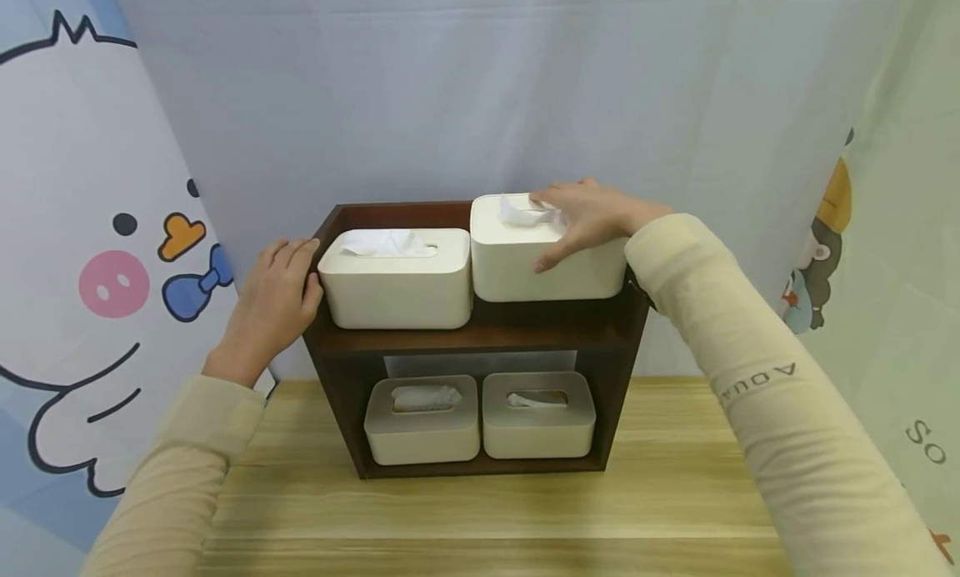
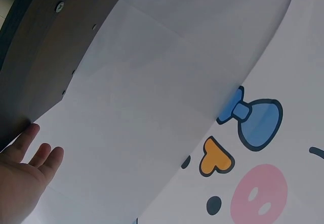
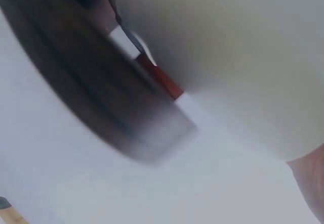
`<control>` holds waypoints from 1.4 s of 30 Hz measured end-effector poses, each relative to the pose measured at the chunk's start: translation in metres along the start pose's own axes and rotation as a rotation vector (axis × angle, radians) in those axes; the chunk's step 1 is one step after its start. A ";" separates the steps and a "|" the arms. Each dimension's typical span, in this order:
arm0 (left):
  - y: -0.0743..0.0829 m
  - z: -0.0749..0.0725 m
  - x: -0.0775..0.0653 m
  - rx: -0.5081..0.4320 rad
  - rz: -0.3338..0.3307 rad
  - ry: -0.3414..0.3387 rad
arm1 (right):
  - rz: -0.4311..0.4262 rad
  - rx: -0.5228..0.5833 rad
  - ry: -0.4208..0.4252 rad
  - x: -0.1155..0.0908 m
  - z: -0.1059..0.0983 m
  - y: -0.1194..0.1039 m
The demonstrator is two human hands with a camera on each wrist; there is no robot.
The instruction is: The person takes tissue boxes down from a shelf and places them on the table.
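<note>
gripping right hand (image 1: 588, 217): clamped across the right upper box (image 1: 513, 273), far fingertips hidden
right upper box: upper right of the shelf (image 1: 480, 340), contact underneath unclear
left hand (image 1: 272, 292): fingers loosely straight, against the shelf's left side
right wrist view: shelf blurred, hand mostly cut off

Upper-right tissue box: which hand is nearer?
Right. The right hand grips the upper-right tissue box; the left hand touches the shelf at left, beyond the upper-left tissue box.
</note>
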State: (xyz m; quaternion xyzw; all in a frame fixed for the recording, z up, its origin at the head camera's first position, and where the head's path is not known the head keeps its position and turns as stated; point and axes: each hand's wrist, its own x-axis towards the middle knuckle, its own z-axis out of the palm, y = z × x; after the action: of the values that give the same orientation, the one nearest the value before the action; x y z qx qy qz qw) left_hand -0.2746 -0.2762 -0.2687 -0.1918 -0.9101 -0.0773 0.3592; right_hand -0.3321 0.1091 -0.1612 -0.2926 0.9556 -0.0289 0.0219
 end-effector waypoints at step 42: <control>-0.006 0.005 0.003 0.015 -0.007 -0.006 | 0.171 0.019 0.084 -0.069 -0.068 0.055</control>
State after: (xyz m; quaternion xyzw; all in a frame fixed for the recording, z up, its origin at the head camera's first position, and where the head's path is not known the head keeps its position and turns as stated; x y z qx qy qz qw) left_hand -0.2818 -0.2795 -0.2701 -0.1860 -0.9124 -0.0711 0.3576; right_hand -0.3101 0.1961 -0.0959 -0.2084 0.9768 -0.0481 -0.0132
